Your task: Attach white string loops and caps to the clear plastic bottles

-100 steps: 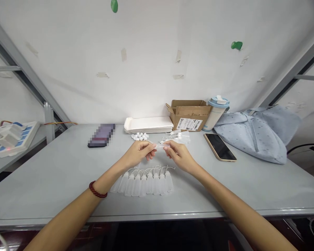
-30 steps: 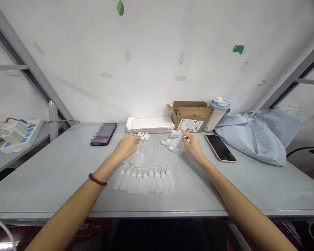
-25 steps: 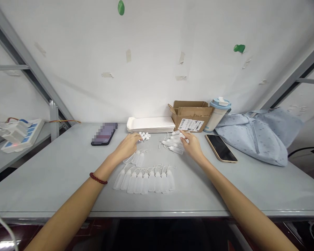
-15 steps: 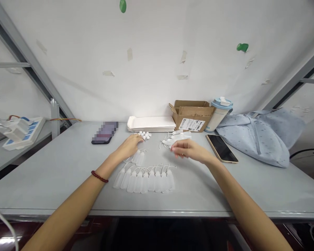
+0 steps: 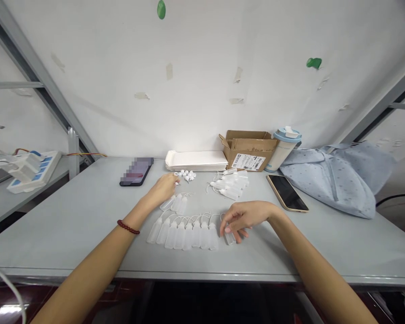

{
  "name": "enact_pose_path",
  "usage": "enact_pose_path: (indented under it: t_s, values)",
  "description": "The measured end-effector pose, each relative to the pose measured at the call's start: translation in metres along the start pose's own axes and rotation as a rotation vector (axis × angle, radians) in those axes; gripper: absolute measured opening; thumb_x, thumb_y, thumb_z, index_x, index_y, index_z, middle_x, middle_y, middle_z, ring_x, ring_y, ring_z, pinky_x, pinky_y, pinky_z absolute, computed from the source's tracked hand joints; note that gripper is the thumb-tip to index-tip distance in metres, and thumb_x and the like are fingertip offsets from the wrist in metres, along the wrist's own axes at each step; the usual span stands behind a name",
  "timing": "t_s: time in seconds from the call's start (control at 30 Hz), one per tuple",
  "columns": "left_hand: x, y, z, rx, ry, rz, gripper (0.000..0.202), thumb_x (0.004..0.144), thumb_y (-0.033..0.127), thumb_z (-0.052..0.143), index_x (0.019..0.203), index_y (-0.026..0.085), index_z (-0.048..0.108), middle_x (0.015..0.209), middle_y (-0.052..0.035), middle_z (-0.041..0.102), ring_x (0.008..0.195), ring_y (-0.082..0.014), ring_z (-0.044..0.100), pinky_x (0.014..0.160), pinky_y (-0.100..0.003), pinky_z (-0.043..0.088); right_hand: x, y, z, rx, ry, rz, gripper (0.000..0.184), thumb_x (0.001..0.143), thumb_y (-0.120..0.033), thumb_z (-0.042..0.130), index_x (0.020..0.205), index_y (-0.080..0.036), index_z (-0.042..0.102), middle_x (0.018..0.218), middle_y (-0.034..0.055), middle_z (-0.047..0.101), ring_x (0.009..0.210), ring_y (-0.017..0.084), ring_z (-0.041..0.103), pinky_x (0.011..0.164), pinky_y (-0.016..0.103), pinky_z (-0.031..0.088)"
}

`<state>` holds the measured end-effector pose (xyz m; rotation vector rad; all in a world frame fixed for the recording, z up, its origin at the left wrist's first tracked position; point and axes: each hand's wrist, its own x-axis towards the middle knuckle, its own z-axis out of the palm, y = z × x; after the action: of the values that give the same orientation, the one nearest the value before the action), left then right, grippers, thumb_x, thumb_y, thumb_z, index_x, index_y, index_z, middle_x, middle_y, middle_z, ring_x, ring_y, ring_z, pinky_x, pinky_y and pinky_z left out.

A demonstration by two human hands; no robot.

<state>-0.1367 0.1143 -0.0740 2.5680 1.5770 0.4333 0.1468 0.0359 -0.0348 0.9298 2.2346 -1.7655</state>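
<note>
My right hand (image 5: 245, 218) has its fingers closed on a small translucent squeeze bottle (image 5: 230, 237), partly hidden behind them. This bottle is at the right end of a row of similar bottles (image 5: 188, 236), which lie flat with strap-like loops at their necks. Beside a pile of small white caps (image 5: 189, 175), my left hand (image 5: 165, 186) is pinched, with a small white cap at the fingertips. Just below it lie a few more bottles (image 5: 181, 204). Another group of bottles (image 5: 236, 182) rests farther back on the right.
A stack of flat white boxes (image 5: 197, 159), an opened cardboard box (image 5: 249, 150) and a tumbler (image 5: 281, 150) line the wall. Two phones (image 5: 137, 172) (image 5: 286, 193) lie left and right. A blue cloth bag (image 5: 334, 177) is at far right, a power strip (image 5: 37, 171) at far left.
My right hand has come down toward me from beside the rear bottles to the right end of the front row, onto a bottle. My left hand has drawn back slightly left from the caps.
</note>
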Motion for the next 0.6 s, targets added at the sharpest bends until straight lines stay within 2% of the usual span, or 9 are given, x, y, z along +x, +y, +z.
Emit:
enact_pose_path:
  t_s: [0.1,0.23,0.3,0.43,0.5,0.6]
  values:
    - [-0.001,0.003,-0.004,-0.031,0.005,-0.019,0.027,0.078,0.01,0.041,0.087,0.012,0.067,0.089,-0.014,0.067,0.088,-0.0274,0.061,0.079,-0.036,0.045,-0.001,0.0,0.0,-0.01,0.018,0.024,0.028,0.083,-0.035,0.053,0.096,-0.016,0.07,0.062,0.0013,0.067,0.047,0.008,0.055,0.039,0.016,0.03]
    - [-0.003,0.013,-0.013,-0.092,0.034,-0.063,0.024,0.075,0.014,0.046,0.086,0.012,0.068,0.084,-0.0123,0.068,0.083,-0.0265,0.062,0.077,-0.034,0.045,-0.005,-0.004,-0.002,0.006,0.145,0.001,0.024,0.083,-0.034,0.054,0.087,-0.016,0.069,0.057,-0.0009,0.063,0.047,0.007,0.053,0.043,0.017,0.034]
    - [-0.004,0.022,-0.018,-0.302,0.033,-0.138,0.025,0.073,0.019,0.053,0.091,0.011,0.067,0.083,-0.0103,0.068,0.081,-0.0248,0.063,0.076,-0.033,0.046,-0.007,-0.007,-0.002,0.028,0.224,-0.044,0.022,0.083,-0.034,0.054,0.084,-0.016,0.067,0.06,-0.0008,0.063,0.05,0.008,0.055,0.046,0.018,0.036]
    - [-0.008,0.044,-0.028,-1.001,-0.066,-0.306,0.035,0.065,0.027,0.068,0.096,0.012,0.065,0.089,-0.0074,0.067,0.08,-0.0196,0.063,0.077,-0.033,0.047,-0.005,-0.01,-0.001,0.095,0.401,-0.152,0.016,0.08,-0.032,0.058,0.081,-0.017,0.061,0.069,0.0002,0.064,0.062,0.01,0.059,0.052,0.02,0.04]
    - [-0.011,0.051,-0.03,-1.175,-0.122,-0.314,0.034,0.063,0.026,0.072,0.093,0.012,0.066,0.086,-0.0062,0.067,0.08,-0.0175,0.062,0.082,-0.035,0.046,-0.001,-0.011,0.001,0.127,0.477,-0.211,0.013,0.078,-0.03,0.061,0.08,-0.017,0.058,0.071,0.0001,0.063,0.066,0.011,0.059,0.055,0.021,0.042]
    - [-0.014,0.056,-0.029,-1.335,-0.215,-0.252,0.026,0.064,0.025,0.074,0.086,0.013,0.066,0.084,-0.0056,0.066,0.082,-0.0172,0.061,0.087,-0.037,0.044,0.007,-0.012,0.005,0.18,0.554,-0.297,0.011,0.077,-0.027,0.062,0.078,-0.017,0.056,0.074,0.0011,0.063,0.071,0.012,0.058,0.059,0.022,0.043]
